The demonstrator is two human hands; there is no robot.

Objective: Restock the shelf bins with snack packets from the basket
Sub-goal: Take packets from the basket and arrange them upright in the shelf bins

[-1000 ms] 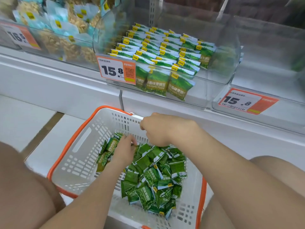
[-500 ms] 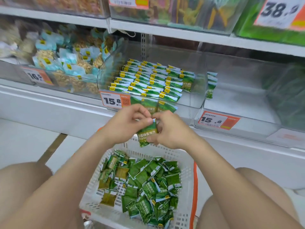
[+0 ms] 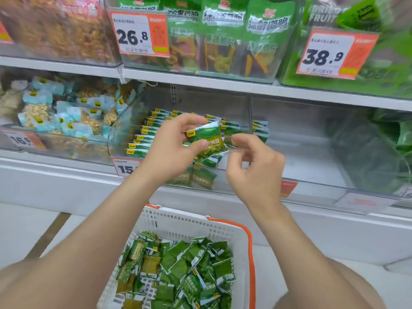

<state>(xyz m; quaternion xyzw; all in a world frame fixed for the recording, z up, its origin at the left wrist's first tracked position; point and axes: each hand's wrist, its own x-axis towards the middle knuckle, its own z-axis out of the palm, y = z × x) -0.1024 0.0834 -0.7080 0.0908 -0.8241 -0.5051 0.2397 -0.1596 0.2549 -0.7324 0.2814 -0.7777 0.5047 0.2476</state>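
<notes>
My left hand (image 3: pixel 169 152) pinches a green packet (image 3: pixel 206 139) lettered "Flavor"; my right hand (image 3: pixel 254 168) curls just right of it, grip unclear. Far above, a price tag (image 3: pixel 140 34) reads "26.8".

The basket (image 3: pixel 223 221) stood below the shelf (image 3: pixel 55 175), loose packets (image 3: pixel 178 275) heaped in it. Above, rowed packets (image 3: pixel 142 139) lay in the middle bin (image 3: pixel 116 134), another bin (image 3: pixel 55 141) to its left.

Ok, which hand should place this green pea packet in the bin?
Probably left: the left hand pinches the green pea packet in front of the clear bin; the right hand hovers beside it, its grip unclear.
</notes>
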